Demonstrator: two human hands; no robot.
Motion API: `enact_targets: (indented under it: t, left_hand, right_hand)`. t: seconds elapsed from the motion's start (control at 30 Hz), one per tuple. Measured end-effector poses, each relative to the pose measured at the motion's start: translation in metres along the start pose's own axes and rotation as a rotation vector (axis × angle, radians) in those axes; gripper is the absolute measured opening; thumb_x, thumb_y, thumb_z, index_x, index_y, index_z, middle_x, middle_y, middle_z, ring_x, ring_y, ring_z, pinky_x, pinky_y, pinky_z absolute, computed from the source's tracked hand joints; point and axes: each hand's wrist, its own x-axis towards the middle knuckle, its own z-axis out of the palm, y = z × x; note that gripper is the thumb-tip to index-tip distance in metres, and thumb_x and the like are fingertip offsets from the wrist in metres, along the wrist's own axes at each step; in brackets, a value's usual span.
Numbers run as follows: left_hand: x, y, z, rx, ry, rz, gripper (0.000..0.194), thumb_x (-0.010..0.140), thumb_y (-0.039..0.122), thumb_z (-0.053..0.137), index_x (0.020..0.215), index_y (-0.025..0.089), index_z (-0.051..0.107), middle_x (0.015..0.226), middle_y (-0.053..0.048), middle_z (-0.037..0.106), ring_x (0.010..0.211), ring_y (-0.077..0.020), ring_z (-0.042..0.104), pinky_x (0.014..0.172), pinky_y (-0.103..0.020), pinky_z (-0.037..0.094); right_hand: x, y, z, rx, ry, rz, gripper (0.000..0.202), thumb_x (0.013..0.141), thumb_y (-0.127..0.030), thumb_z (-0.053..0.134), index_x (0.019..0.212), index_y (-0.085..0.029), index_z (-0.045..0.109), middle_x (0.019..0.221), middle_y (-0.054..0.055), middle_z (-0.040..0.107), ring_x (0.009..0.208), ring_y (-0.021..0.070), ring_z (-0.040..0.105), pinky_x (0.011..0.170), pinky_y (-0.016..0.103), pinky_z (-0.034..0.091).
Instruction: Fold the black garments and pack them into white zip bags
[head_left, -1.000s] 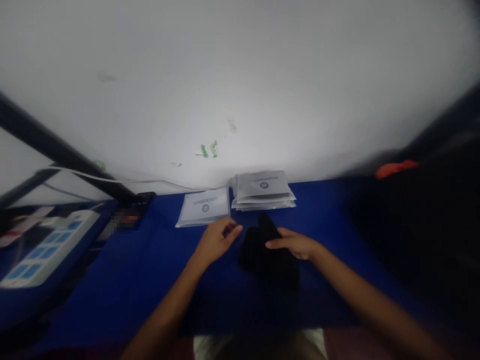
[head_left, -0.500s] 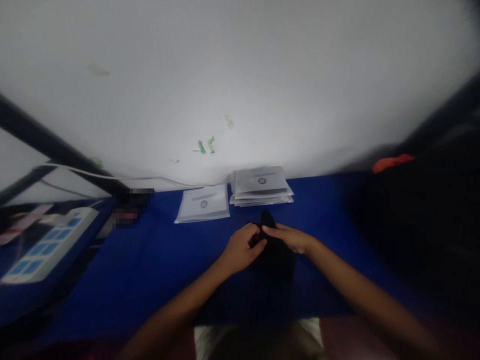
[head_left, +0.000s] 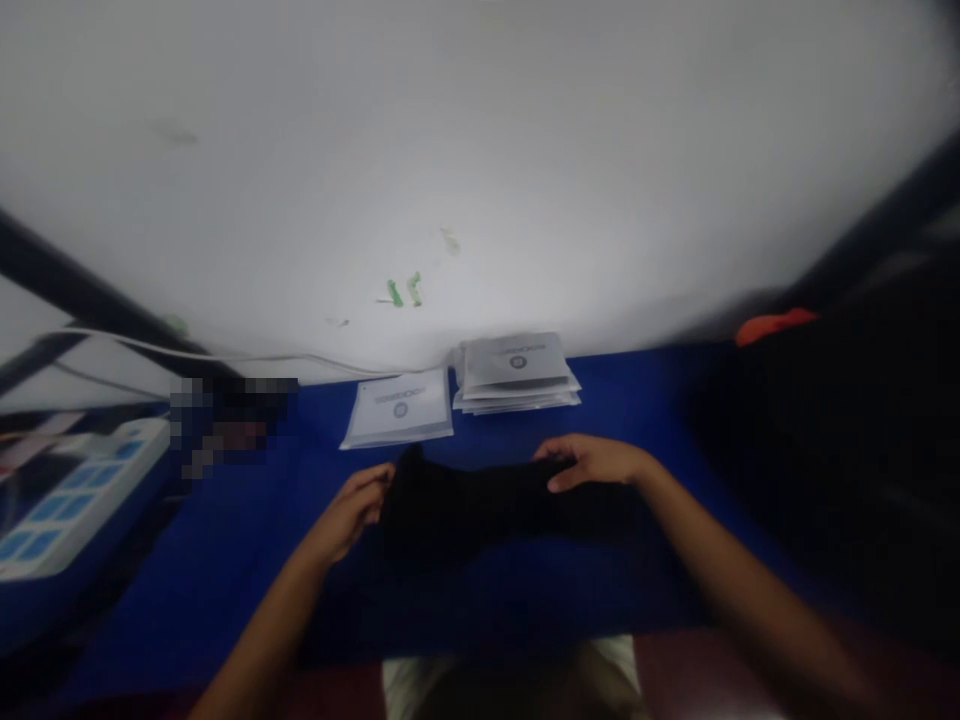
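A black cloth item (head_left: pixel 472 510) stretches sideways between my hands, just above or on the blue tabletop (head_left: pixel 247 560); its darkness hides what garment or piece it is. My left hand (head_left: pixel 352 515) grips its left end, fingers curled behind the fabric. At the upper right part, my right hand (head_left: pixel 596 462) has closed thumb and fingers over the top edge. Behind the cloth lies a flat clear packet (head_left: pixel 401 408) with a printed logo. To the right of it sits a stack of similar packets (head_left: pixel 517 372).
A white power strip (head_left: pixel 82 500) with blue sockets lies at the left. A white cable (head_left: pixel 225 355) runs along the pale wall (head_left: pixel 525 180). Large dark material (head_left: pixel 840 480) fills the right side, with an orange thing (head_left: pixel 776 326) at its top.
My hands have moved apart, the left one going left and the right one slightly right. The black cloth, bunched between them before, is now spread out sideways.
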Motion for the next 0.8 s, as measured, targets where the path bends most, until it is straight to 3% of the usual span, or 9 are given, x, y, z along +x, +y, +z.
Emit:
enact_targets:
  t: [0.1, 0.17, 0.23, 0.3, 0.4, 0.47, 0.57, 0.7, 0.8]
  left_hand:
    - [0.001, -0.011, -0.004, 0.141, 0.075, 0.036, 0.03, 0.079, 0.049, 0.056, 0.071, 0.02, 0.053, 0.058, 0.001, 0.056, 0.051, -0.015, 0.053, 0.048, -0.027, 0.043]
    - [0.0, -0.009, 0.003, 0.311, 0.212, 0.158, 0.03, 0.085, 0.049, 0.053, 0.074, 0.02, 0.053, 0.061, 0.002, 0.055, 0.054, -0.0145, 0.053, 0.053, -0.027, 0.045]
    - [-0.004, 0.0, 0.017, 0.493, 0.261, 0.348, 0.025, 0.087, 0.044, 0.055, 0.083, 0.02, 0.056, 0.075, -0.001, 0.059, 0.069, -0.0165, 0.057, 0.067, -0.03, 0.049]
    - [-0.006, 0.013, 0.033, 0.657, 0.129, 0.548, 0.024, 0.084, 0.04, 0.061, 0.099, 0.021, 0.059, 0.103, -0.006, 0.062, 0.097, -0.0215, 0.058, 0.086, -0.036, 0.048]
    - [-0.004, 0.029, 0.053, 0.884, -0.17, 0.702, 0.047, 0.077, 0.034, 0.07, 0.121, 0.025, 0.055, 0.131, -0.009, 0.052, 0.123, -0.0287, 0.045, 0.103, -0.044, 0.038]
    - [0.002, 0.034, 0.059, 0.982, -0.276, 0.705, 0.044, 0.077, 0.025, 0.068, 0.12, 0.025, 0.056, 0.126, -0.008, 0.056, 0.119, -0.028, 0.049, 0.101, -0.044, 0.038]
    - [0.011, 0.038, 0.061, 1.021, -0.276, 0.661, 0.027, 0.083, 0.015, 0.055, 0.108, 0.023, 0.059, 0.107, -0.005, 0.063, 0.101, -0.0233, 0.058, 0.09, -0.039, 0.041]
    - [0.02, 0.042, 0.056, 0.907, -0.246, 0.611, 0.018, 0.089, 0.019, 0.047, 0.1, 0.023, 0.06, 0.094, -0.004, 0.066, 0.088, -0.0213, 0.061, 0.079, -0.033, 0.042]
    - [0.029, 0.045, 0.052, 0.827, -0.218, 0.532, 0.015, 0.092, 0.025, 0.043, 0.095, 0.022, 0.058, 0.085, -0.003, 0.065, 0.077, -0.02, 0.061, 0.069, -0.03, 0.041]
  right_hand:
    - [-0.001, 0.0, -0.002, -0.319, 0.123, -0.022, 0.048, 0.073, -0.041, 0.075, 0.114, -0.018, 0.062, 0.1, 0.006, 0.068, 0.089, 0.0215, 0.064, 0.081, 0.034, 0.049]
    - [-0.002, -0.002, -0.001, -0.476, 0.198, -0.059, 0.047, 0.076, -0.045, 0.072, 0.114, -0.018, 0.062, 0.1, 0.007, 0.067, 0.089, 0.0219, 0.064, 0.081, 0.034, 0.048]
    - [-0.003, -0.005, 0.003, -0.559, 0.268, -0.116, 0.045, 0.079, -0.047, 0.069, 0.113, -0.018, 0.062, 0.097, 0.007, 0.066, 0.085, 0.021, 0.063, 0.077, 0.033, 0.048]
    - [-0.005, -0.011, 0.008, -0.623, 0.351, -0.212, 0.043, 0.079, -0.046, 0.069, 0.111, -0.018, 0.061, 0.098, 0.007, 0.065, 0.086, 0.0206, 0.061, 0.076, 0.032, 0.047]
    - [-0.008, -0.02, 0.017, -0.721, 0.403, -0.349, 0.035, 0.079, -0.046, 0.07, 0.1, -0.019, 0.061, 0.096, 0.006, 0.062, 0.088, 0.0199, 0.057, 0.078, 0.03, 0.045]
    - [-0.009, -0.026, 0.025, -0.788, 0.332, -0.36, 0.028, 0.082, -0.046, 0.067, 0.091, -0.019, 0.061, 0.085, 0.003, 0.061, 0.079, 0.0171, 0.056, 0.071, 0.027, 0.042]
    - [-0.009, -0.031, 0.037, -0.895, 0.228, -0.285, 0.027, 0.08, -0.045, 0.068, 0.085, -0.021, 0.059, 0.076, 0.0, 0.06, 0.068, 0.0152, 0.054, 0.06, 0.025, 0.035]
    - [-0.012, -0.033, 0.042, -0.995, 0.221, -0.205, 0.035, 0.068, -0.039, 0.076, 0.091, -0.021, 0.057, 0.087, 0.003, 0.062, 0.074, 0.0192, 0.056, 0.06, 0.027, 0.033]
    - [-0.02, -0.032, 0.033, -1.016, 0.252, -0.187, 0.024, 0.069, -0.026, 0.069, 0.088, -0.02, 0.055, 0.087, 0.005, 0.061, 0.077, 0.0203, 0.055, 0.064, 0.027, 0.036]
